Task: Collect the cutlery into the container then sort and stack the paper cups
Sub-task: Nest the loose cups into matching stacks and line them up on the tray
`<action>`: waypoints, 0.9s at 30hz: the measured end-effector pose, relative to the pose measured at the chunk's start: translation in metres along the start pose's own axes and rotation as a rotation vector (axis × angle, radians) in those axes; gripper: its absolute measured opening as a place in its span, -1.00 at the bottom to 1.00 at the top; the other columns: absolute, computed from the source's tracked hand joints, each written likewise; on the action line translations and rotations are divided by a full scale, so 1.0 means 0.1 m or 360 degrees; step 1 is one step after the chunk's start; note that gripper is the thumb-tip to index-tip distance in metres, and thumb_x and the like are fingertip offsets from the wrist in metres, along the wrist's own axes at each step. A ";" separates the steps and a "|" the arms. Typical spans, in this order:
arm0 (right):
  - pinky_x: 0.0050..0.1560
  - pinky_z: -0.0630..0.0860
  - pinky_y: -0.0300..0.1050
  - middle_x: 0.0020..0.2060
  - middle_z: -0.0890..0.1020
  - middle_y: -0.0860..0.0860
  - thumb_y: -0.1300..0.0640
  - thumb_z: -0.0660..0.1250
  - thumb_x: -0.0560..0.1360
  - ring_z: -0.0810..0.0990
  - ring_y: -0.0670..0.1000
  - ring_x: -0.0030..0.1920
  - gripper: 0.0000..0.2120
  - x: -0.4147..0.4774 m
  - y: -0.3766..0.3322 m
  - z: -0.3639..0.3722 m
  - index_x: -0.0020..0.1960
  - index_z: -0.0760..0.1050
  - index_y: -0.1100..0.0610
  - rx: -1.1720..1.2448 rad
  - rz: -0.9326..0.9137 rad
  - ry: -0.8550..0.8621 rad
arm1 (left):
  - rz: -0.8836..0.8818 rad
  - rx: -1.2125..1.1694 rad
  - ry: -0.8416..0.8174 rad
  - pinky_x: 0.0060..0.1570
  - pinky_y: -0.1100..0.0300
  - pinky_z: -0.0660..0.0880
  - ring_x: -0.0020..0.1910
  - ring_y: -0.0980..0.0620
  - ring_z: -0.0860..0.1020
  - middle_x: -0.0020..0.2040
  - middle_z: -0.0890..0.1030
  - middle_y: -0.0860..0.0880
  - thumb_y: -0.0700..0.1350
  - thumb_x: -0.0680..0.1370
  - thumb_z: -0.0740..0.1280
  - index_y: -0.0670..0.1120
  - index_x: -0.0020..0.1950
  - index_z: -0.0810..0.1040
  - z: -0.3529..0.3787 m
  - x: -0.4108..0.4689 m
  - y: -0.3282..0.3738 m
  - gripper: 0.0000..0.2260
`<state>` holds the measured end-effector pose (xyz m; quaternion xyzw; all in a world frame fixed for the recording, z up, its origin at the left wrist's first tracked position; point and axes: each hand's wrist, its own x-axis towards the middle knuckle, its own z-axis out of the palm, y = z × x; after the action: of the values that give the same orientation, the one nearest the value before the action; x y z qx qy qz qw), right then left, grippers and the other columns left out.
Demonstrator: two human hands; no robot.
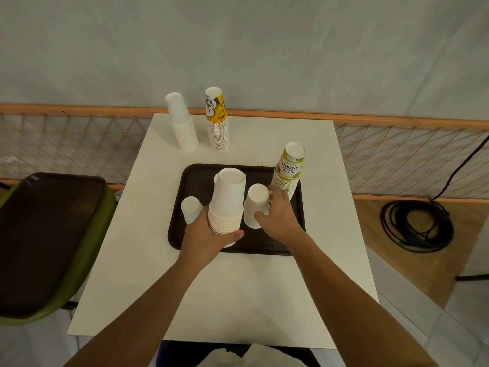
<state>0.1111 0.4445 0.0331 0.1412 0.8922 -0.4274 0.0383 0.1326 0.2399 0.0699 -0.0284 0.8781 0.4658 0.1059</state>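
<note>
A dark brown tray (270,242) lies on the white table (238,292). My left hand (203,234) grips an upside-down stack of plain white cups (229,200) above the tray. My right hand (279,213) closes around a single inverted white cup (255,202) standing on the tray. A small white cup (190,209) stands left of the held stack, and another is mostly hidden behind that stack. A stack of green "Hello Summer" cups (289,168) stands at the tray's right edge, just behind my right hand. No cutlery is visible.
At the table's far side stand a white cup stack (182,123) and a yellow-patterned cup stack (217,120). A green chair holding a second brown tray (45,234) is on the left. A coiled black cable (418,226) lies on the floor, right.
</note>
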 end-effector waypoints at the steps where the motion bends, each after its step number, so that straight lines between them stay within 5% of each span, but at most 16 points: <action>1: 0.35 0.47 0.09 0.43 0.38 0.07 0.20 0.46 0.45 0.42 0.12 0.40 -0.26 -0.03 -0.02 -0.03 0.54 0.23 0.10 0.0070 0.0000 0.0048 | 0.0001 -0.0005 0.0000 0.11 0.11 0.53 0.11 0.07 0.51 0.13 0.54 0.15 0.11 0.28 0.66 0.07 0.36 0.41 0.00 0.00 0.00 -0.27; 7: 0.05 0.56 -0.14 0.15 0.50 -0.03 0.19 0.32 0.45 0.52 -0.02 0.09 -0.62 -0.24 -0.45 -0.25 0.26 0.49 0.07 0.0443 -0.0303 0.0402 | 0.0023 -0.0019 -0.0018 0.03 0.24 0.53 0.10 0.07 0.55 0.11 0.57 0.14 0.12 0.26 0.67 0.12 0.29 0.42 0.00 0.04 0.04 -0.30; 10: -0.05 0.48 -0.36 0.11 0.54 -0.07 0.06 0.28 0.43 0.53 -0.08 0.09 -0.59 -0.27 -0.66 -0.31 0.27 0.53 0.05 0.0479 -0.0463 0.0208 | 0.0047 0.0005 -0.0011 0.14 0.05 0.60 0.13 0.03 0.57 0.14 0.60 0.09 0.13 0.26 0.66 0.04 0.35 0.45 0.01 0.04 0.08 -0.26; 14: -0.01 0.58 -0.19 0.11 0.59 -0.15 -0.15 0.32 0.47 0.58 -0.14 0.06 -0.55 -0.23 -0.76 -0.30 0.31 0.51 -0.02 0.0427 -0.0483 0.0022 | 0.0079 -0.0022 -0.0016 0.17 -0.07 0.60 0.15 -0.01 0.59 0.16 0.62 0.04 0.11 0.28 0.66 0.02 0.37 0.45 0.03 0.04 0.15 -0.27; 17: -0.04 0.55 -0.26 0.13 0.59 -0.17 -0.30 0.39 0.46 0.57 -0.20 0.07 -0.45 -0.19 -0.75 -0.26 0.34 0.46 -0.05 0.0282 -0.0516 -0.0050 | 0.0102 0.0005 -0.0007 0.18 -0.09 0.60 0.16 -0.02 0.58 0.18 0.61 0.04 0.11 0.29 0.65 0.01 0.39 0.44 0.02 0.03 0.17 -0.26; 27: -0.15 0.44 -0.45 0.01 0.52 -0.29 -0.37 0.42 0.38 0.54 -0.33 0.00 -0.44 -0.23 -0.84 -0.20 0.26 0.45 -0.10 0.0261 -0.0499 0.0208 | 0.0069 0.0000 -0.0044 0.15 -0.02 0.61 0.11 0.01 0.59 0.13 0.62 0.06 0.14 0.28 0.65 0.02 0.37 0.45 0.00 0.02 0.17 -0.27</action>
<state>0.1100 0.4050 0.1138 0.0305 0.8660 -0.4892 -0.0985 0.1280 0.2497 0.0836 -0.0030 0.8769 0.4683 0.1080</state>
